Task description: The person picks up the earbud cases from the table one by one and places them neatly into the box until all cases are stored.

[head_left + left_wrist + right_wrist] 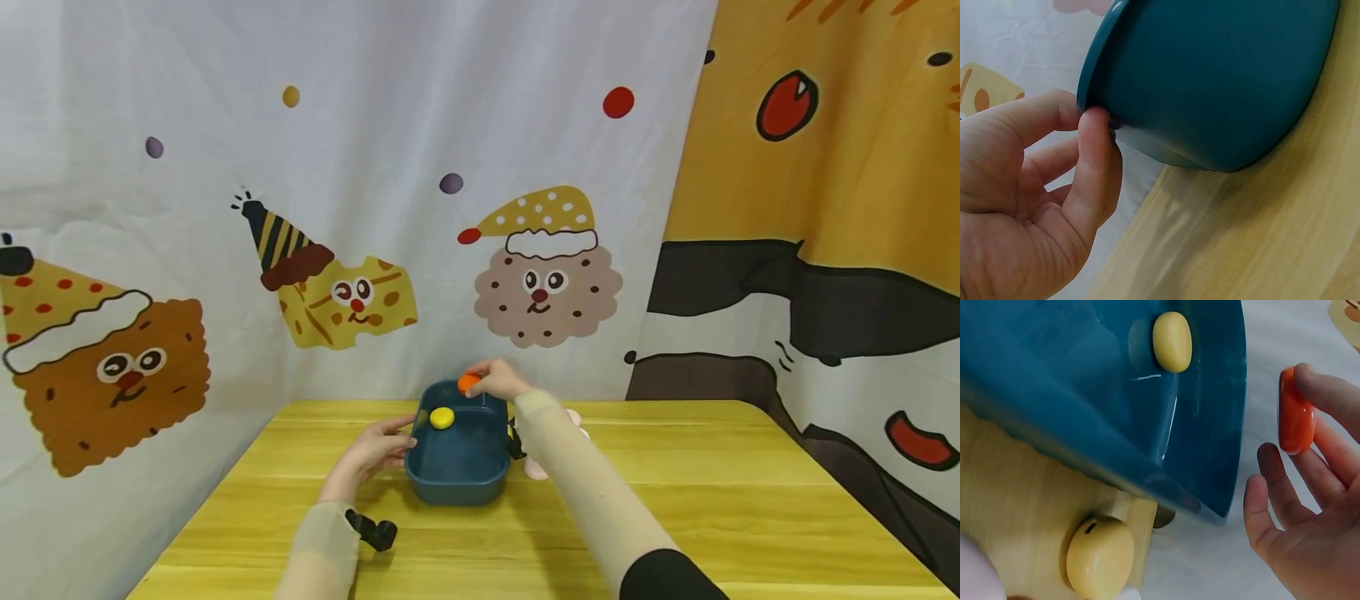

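Note:
A deep blue rectangular tub (459, 492) with rounded corners stands on the wooden table. At its left rim, my left hand (372, 450) pinches the edge between thumb and finger, as the left wrist view shows. My right hand (501, 380) is above the far right part of the tub, pinching a glossy orange rounded piece (1296, 415) between thumb and fingers. The ring and little fingers stand away from it. A yellow rounded piece (442, 417) lies inside the tub near its far left corner.
Outside the tub on its right lie another yellow rounded piece (1100, 557) and pale pink objects (535, 468), partly hidden by my right forearm. A printed cloth (360, 167) hangs behind the table (720, 483).

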A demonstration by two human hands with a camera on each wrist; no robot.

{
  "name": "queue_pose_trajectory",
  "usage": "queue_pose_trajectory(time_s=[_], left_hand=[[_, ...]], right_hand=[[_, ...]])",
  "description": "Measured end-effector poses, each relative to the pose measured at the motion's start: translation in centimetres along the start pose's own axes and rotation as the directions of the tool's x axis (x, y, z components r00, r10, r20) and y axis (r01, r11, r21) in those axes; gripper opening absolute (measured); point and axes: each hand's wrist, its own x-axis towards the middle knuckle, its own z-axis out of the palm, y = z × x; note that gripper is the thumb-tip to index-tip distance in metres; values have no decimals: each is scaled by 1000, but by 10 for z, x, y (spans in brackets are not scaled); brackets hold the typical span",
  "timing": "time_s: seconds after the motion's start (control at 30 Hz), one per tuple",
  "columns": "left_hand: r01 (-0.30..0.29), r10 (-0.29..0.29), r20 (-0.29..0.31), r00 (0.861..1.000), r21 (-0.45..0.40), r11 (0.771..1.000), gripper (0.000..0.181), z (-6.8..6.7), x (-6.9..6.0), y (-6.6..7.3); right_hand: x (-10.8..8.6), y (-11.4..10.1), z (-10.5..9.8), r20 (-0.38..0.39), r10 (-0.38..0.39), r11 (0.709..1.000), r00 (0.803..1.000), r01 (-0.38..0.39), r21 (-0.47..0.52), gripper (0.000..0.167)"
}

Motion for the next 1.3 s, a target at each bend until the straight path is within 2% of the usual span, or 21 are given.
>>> queue_pose_trajectory(time_s=[0.53,0.67,1.07,1.3], left_hand=[[9,-9,2,1000,12,1000,59,6,2,-4],[12,-12,-8,1000,10,1000,58,6,0,-3],[3,-3,21,1000,2,1000,60,4,1,0],[2,-2,33,999,-3,1000,61,-2,1,1]], right_hand=[[2,7,9,-39,108,989,993,-111,-94,49],[4,8,10,-32,101,990,994,-104,-96,50],[1,6,9,-35,111,990,993,-114,-83,47],[1,-2,-1,26,75,994,997,-73,-82,47]])
